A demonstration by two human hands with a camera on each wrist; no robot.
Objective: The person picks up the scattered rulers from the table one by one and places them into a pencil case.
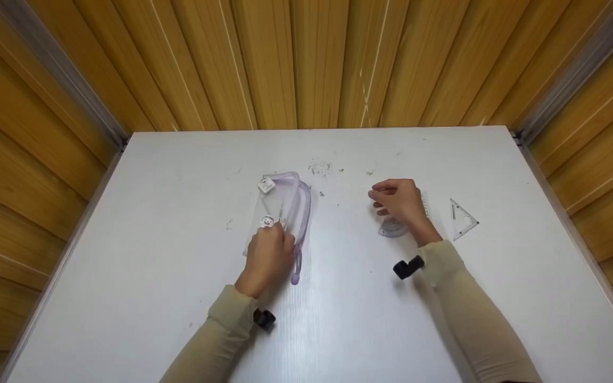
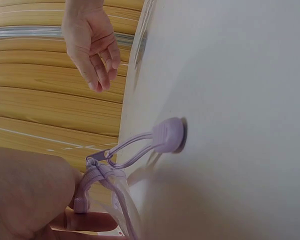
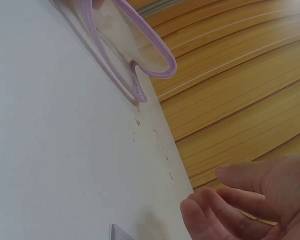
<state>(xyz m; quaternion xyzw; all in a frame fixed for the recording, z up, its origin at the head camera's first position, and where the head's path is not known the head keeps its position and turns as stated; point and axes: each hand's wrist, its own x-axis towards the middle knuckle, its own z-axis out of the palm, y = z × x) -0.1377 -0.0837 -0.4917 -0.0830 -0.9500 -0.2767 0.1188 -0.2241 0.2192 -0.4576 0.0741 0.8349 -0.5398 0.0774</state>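
A clear zip pouch (image 1: 277, 205) with lilac trim lies left of the table's middle, its mouth parted. My left hand (image 1: 269, 252) grips its near end, and in the left wrist view the fingers curl round the pouch edge beside the zipper. The lilac zipper pull (image 2: 167, 136) hangs off on a loop of cord. Above the table, my right hand (image 1: 399, 202) is loosely bent and holds nothing. Partly hidden beneath it are a clear protractor (image 1: 391, 229) and a clear ruler (image 1: 425, 202). To their right lies a clear set square (image 1: 463, 221).
The white table (image 1: 349, 319) bears dark smudges and small crumbs (image 1: 341, 170) beyond the pouch. Yellow wood-look panels (image 1: 317, 64) rise behind and at both sides. Black wrist mounts (image 1: 407, 267) sit at the sleeve cuffs.
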